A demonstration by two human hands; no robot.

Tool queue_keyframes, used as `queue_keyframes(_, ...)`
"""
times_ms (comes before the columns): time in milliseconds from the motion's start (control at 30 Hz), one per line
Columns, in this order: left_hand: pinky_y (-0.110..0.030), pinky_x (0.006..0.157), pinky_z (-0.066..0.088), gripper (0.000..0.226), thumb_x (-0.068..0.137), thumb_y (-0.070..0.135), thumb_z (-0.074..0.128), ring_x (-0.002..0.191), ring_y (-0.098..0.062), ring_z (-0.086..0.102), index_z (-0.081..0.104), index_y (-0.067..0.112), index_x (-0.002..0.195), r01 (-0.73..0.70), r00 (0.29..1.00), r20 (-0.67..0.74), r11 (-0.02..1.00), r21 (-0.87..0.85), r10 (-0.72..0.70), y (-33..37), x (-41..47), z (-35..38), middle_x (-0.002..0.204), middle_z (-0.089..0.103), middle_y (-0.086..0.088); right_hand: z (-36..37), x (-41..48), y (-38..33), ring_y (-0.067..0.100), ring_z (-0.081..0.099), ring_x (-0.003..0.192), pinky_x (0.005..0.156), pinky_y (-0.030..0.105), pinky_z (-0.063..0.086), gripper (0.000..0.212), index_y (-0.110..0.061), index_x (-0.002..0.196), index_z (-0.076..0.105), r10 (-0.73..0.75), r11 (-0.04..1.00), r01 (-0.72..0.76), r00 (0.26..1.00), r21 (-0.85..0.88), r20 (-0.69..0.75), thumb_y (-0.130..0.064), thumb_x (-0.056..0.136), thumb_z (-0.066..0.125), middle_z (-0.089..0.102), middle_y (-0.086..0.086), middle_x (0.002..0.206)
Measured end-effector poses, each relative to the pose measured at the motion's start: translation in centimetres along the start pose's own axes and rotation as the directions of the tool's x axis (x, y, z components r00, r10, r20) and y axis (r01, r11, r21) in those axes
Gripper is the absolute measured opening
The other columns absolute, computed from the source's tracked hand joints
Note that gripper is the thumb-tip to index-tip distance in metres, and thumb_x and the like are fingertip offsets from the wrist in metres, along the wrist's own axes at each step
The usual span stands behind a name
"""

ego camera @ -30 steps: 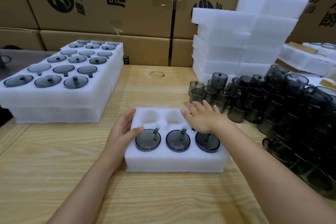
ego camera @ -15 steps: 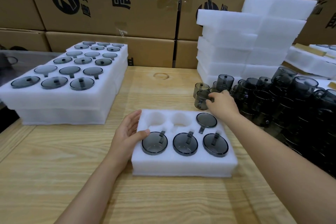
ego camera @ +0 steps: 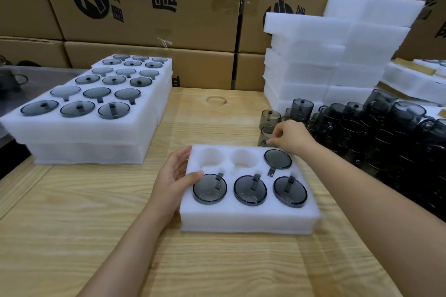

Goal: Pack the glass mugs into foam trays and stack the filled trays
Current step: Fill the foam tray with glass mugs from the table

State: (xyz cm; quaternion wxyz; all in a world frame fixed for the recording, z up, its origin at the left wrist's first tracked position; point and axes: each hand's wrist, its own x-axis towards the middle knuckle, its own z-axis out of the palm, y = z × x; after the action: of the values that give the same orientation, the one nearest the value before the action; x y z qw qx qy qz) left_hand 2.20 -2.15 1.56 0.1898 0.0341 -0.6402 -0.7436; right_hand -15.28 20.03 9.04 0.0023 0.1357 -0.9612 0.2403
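Head view, lower centre: the foam tray [ego camera: 248,214] lies on the wooden counter [ego camera: 72,236] with four smoky glass mugs [ego camera: 250,190] seated upside down and two upper-left pockets empty, while the left hand [ego camera: 177,176] rests open against its left edge, apparently to steady it. Just beyond the tray, the right hand [ego camera: 290,136] pinches a loose mug [ego camera: 266,136] from the cluster [ego camera: 374,128] at right, probably the next to go in. Farther off, filled trays [ego camera: 79,113] sit stacked upper left, and empty foam [ego camera: 337,55] is piled upper right within reach.
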Motion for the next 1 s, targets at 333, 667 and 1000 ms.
queue_keyframes(333, -0.018, 0.081, 0.051, 0.063, 0.062, 0.014, 0.07, 0.108, -0.002, 0.062, 0.055, 0.022, 0.123, 0.01, 1.0, -0.006, 1.0, 0.008, -0.01, 0.1, 0.0, 0.1, 0.121, 0.063, 0.007, -4.1, -5.1, -3.0, 0.013, 0.046, 0.048, 0.045, 0.023, 0.039, 0.022, -0.019, 0.065, 0.062, -0.092, 0.931, 0.146, 0.981, 0.334, -0.171, -0.031, 0.076, 0.077, 0.056, -0.008, 0.052)
queue_keyframes(667, -0.013, 0.079, 0.049, 0.061, 0.061, 0.016, 0.071, 0.105, 0.005, 0.061, 0.056, 0.025, 0.119, 0.018, 1.0, -0.01, 0.999, 0.03, -0.018, 0.3, 0.0, 0.1, 0.118, 0.063, 0.012, -2.4, -7.6, -5.3, -0.003, 0.045, 0.057, 0.053, 0.019, 0.033, 0.021, -0.023, 0.066, 0.062, -0.224, 0.959, 0.211, 0.973, 0.189, 0.051, -0.035, 0.076, 0.077, 0.052, -0.017, 0.06)
queue_keyframes(1000, -0.018, 0.082, 0.05, 0.059, 0.062, 0.017, 0.072, 0.108, 0.0, 0.061, 0.057, 0.027, 0.118, 0.024, 1.0, -0.011, 0.999, 0.037, -0.024, 0.3, 0.0, 0.1, 0.118, 0.065, 0.009, -1.8, -7.8, -7.1, 0.018, 0.059, 0.074, 0.06, 0.028, 0.045, 0.017, -0.022, 0.078, 0.058, -0.31, 0.924, 0.341, 0.933, -0.174, 0.183, -0.033, 0.082, 0.071, 0.058, 0.002, 0.085)
